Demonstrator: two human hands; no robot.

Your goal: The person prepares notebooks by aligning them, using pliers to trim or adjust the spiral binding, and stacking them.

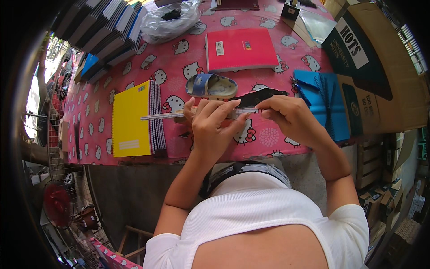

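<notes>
My left hand point(212, 119) grips a notebook point(163, 116), which is seen nearly edge-on as a thin white strip above the table's near side. At the strip's right end my right hand point(289, 114) has its thumb and forefinger pinched together. What lies between those fingertips is too small to make out. Just beyond my hands are a blue-and-white slide sandal point(211, 86) and a bundle of black spiral coils point(257, 96). A stack of yellow-covered notebooks point(131, 121) lies left of my left hand.
A red notebook stack point(242, 49) lies farther back. On the right, a blue notebook point(338, 114) bears black coils and a blue-handled tool point(304, 95), beside a cardboard box point(398, 103). Tall notebook stacks point(101, 33) and a plastic bag point(168, 24) occupy the far left.
</notes>
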